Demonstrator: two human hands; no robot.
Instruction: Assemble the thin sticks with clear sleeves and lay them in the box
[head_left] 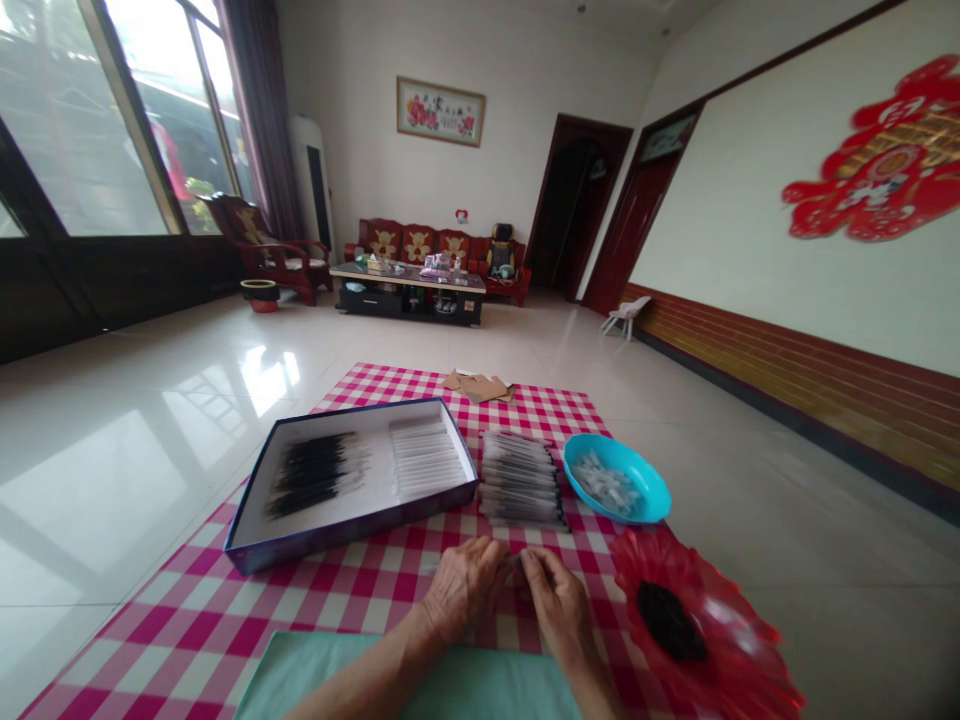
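My left hand point(466, 588) and my right hand point(553, 597) meet low in the middle, over a red-and-white checked cloth point(352, 590). Both have their fingers curled together round a small thin thing between them that I cannot make out. Just beyond the hands lies a stack of clear packets with dark pens point(520, 480). A shallow blue-edged box point(349, 476) to the left holds a pile of black pen parts and a pile of pale tubes.
A blue bowl point(617, 480) of small pale pieces sits right of the packets. A red flower-shaped dish point(694, 620) with dark bits lies at the right edge. A green pad point(420, 685) is nearest me. Brown card pieces point(477, 385) lie at the cloth's far end. Glossy tiled floor surrounds.
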